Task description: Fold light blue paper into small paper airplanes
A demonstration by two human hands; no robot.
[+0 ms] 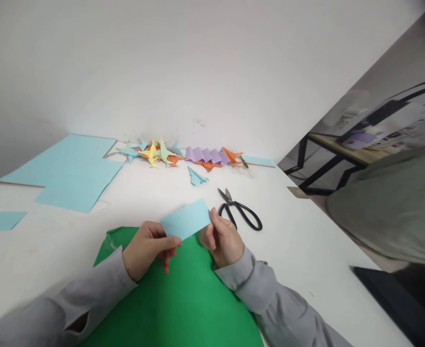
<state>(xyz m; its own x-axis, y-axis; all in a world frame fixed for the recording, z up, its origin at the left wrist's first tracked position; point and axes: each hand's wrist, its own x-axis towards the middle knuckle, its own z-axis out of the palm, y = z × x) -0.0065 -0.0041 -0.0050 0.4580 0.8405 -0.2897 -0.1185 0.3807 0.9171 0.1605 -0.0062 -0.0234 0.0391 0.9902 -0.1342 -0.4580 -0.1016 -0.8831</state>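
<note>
From where I stand, the person's left arm [86,294] and right arm [288,303], both grey-sleeved, reach forward and slant inward. The left hand [147,246] pinches, thumb [171,241] on top, fingers [166,260] curled beneath; the right hand [227,238] faces it, slightly apart, thumb extended forward, fingers bent inward.

White table [299,255] bears black-handled scissors [230,201], blue sheets [71,168] left of them, a folded blue piece [197,178] behind-left, folded coloured papers [152,153] farther behind, green material [183,299] front-left.

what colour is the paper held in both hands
The paper is light blue, seen best in the head view.
</note>
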